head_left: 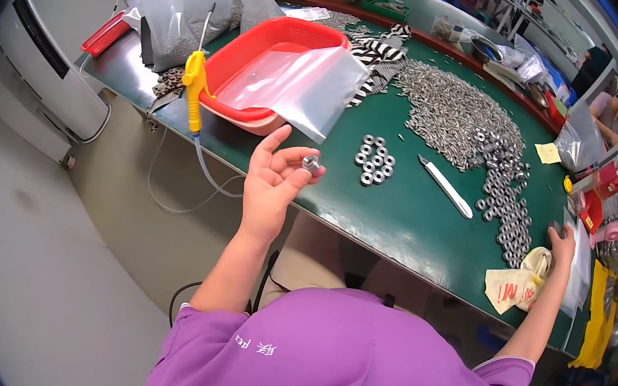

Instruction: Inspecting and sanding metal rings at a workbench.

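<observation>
My left hand (272,181) is raised over the table's front edge, near the red basin. Its thumb and fingers pinch a small shiny metal ring (311,164). To the right of it, several similar metal rings (376,159) lie in a loose cluster on the green tabletop. My right hand (563,246) reaches to the table's far right side, beside a cream cloth with red print (505,289). Its fingers are closed around a small dark object that I cannot make out. More metal rings (510,216) are strewn between that hand and a white pen-like tool (447,187).
A big heap of small metal pins (452,110) covers the table's middle back. Clear plastic film (291,84) drapes over the red basin (225,61). A yellow air blow gun (194,88) hangs at its left side. Another person (609,113) sits at the far right.
</observation>
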Demonstrator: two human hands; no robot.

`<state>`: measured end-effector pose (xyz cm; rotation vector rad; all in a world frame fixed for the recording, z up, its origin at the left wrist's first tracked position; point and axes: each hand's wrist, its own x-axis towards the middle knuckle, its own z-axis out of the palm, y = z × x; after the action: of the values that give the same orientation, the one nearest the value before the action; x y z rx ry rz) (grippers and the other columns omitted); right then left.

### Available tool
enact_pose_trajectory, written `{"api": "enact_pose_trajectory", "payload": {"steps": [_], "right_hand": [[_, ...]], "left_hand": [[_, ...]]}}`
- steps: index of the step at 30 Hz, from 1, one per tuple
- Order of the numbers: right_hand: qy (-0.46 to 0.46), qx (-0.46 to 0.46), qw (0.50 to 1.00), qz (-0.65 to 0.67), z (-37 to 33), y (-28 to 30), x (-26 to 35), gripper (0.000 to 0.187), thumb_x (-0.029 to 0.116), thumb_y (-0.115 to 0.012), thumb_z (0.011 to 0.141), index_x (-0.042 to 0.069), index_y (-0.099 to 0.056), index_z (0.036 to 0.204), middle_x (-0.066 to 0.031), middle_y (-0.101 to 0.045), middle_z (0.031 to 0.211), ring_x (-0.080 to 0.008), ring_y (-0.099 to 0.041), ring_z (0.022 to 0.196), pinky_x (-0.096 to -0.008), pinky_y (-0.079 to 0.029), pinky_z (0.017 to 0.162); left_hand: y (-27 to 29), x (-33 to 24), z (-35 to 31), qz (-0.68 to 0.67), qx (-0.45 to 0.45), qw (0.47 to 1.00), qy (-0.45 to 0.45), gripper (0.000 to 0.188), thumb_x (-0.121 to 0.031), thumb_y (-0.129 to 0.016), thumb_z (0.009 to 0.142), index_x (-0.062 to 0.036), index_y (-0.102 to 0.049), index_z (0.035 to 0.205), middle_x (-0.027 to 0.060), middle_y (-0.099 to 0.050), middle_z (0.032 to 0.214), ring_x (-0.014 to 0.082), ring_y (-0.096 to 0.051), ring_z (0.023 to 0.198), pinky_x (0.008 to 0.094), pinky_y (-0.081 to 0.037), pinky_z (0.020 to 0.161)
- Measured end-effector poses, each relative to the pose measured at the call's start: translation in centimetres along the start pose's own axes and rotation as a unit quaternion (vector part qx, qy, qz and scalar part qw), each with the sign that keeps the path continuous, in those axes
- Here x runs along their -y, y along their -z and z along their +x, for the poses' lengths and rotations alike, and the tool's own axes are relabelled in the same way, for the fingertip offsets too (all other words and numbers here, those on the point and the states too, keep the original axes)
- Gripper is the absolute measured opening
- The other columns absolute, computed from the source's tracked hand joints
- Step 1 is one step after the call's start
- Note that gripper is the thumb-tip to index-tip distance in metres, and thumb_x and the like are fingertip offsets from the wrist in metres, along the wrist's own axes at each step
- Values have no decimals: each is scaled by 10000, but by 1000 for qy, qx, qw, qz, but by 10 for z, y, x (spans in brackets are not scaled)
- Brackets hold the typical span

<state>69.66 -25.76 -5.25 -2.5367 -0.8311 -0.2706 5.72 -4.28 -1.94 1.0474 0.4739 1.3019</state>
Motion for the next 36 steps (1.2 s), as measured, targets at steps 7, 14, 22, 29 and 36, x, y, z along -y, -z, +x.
{"api": "enact_pose_trajectory", "payload": {"steps": [7,14,22,29,36], "right_hand": [[327,-166,929,41,-16,36,222,386,151,-635,814,78,-568,1187,-156,-534,1229,-308,-497,1154,-374,-378,985],[681,91,662,299,-241,20,541,410,16,-684,678,95,-606,1073,-133,-563,1136,-315,-551,1057,-390,-471,881],[744,209,611,174,-384,-66,759,363,65,-529,797,72,-556,1159,-255,-446,1270,-382,-511,1095,-420,-461,883],[620,264,735,75,-428,-181,836,314,255,-504,836,204,-613,1126,-176,-521,1211,-354,-464,1161,-506,-442,842],[686,308,642,149,-425,-135,808,118,106,-676,647,57,-687,754,-156,-663,801,-324,-651,776,-381,-532,668]], "left_hand": [[56,-4,-6,-272,-46,957,83,423,-107,-547,914,-53,-404,1308,65,-548,1188,157,-599,958,281,-515,846],[131,-27,-31,-408,-114,904,53,347,-81,-510,928,-60,-460,1270,58,-568,1191,155,-605,965,290,-519,834],[189,-63,-78,-230,-280,930,-59,371,-47,-511,914,-65,-445,1279,74,-567,1141,135,-572,917,259,-502,791],[212,-72,-126,-232,-362,902,-38,349,-73,-511,924,-68,-449,1267,63,-577,1110,130,-576,888,255,-500,773],[220,-72,-114,-297,-272,915,-2,262,-100,-488,940,-14,-515,1186,68,-606,1100,144,-591,931,271,-508,812]]}}
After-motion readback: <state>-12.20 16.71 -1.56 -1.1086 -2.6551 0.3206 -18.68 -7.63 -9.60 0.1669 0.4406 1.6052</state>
